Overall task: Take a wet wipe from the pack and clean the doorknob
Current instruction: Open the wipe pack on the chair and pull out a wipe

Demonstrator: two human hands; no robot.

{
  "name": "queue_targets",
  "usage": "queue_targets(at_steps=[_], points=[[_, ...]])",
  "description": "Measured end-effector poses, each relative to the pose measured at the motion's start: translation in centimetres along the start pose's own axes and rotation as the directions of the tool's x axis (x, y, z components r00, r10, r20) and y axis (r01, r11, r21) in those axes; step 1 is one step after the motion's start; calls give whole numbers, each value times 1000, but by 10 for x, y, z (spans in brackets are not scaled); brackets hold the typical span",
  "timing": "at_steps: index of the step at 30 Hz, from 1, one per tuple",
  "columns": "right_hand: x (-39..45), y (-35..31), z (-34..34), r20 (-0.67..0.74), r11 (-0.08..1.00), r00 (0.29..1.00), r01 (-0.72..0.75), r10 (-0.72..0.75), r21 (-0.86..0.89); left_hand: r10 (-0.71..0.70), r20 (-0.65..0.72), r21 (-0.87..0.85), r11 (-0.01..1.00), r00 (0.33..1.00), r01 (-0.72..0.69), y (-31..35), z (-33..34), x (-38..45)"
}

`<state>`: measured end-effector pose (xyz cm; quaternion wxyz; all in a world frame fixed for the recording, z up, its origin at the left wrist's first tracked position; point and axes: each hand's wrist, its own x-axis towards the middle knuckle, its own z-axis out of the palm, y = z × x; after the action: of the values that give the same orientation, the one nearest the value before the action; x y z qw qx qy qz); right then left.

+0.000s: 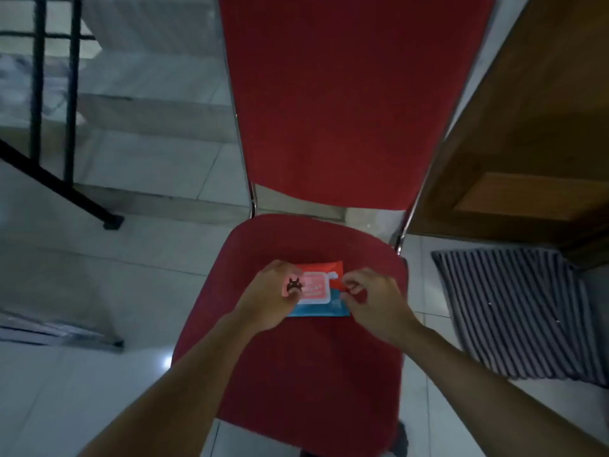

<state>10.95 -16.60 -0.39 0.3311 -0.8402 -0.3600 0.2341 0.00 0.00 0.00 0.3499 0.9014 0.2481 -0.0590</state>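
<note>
A flat wet wipe pack (318, 290), red on top and blue below with a pale plastic lid, lies on the seat of a red chair (313, 364). My left hand (268, 298) rests on the pack's left end and holds it down. My right hand (372, 300) is at the pack's right end, thumb and forefinger pinched together near the tab of the lid. The lid looks shut and no wipe shows. The doorknob is out of view.
A brown wooden door (534, 127) stands at the right, with a striped mat (514, 311) on the white tiled floor (99, 275) before it. Black metal table legs (52, 110) stand at the left. The chair's red backrest (349, 94) rises behind the seat.
</note>
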Motion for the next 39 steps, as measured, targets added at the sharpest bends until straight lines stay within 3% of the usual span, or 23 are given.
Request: queue_targets(at_steps=[5,12,17,29,34,39], points=[[21,32,41,44,997,997,72,-71,-37,-25,89,188,982,996,8,-37,34,16],[30,55,66,14,953,986,163,-165,-255,80,-95,38,996,992,-76,-41,62,31],[35,76,51,-27,926,982,165,-185,-340,108,-86,-72,991,990,-114,-30,71,52],[44,80,36,-64,983,988,134,-143,-126,-26,-88,-454,891,996,-16,-20,80,55],[66,68,23,-211,987,975,-34,67,156,-73,-94,-515,857,993,14,-27,82,61],[73,68,26,-382,929,876,-166,293,331,5,-135,-282,958,991,-43,-30,81,60]])
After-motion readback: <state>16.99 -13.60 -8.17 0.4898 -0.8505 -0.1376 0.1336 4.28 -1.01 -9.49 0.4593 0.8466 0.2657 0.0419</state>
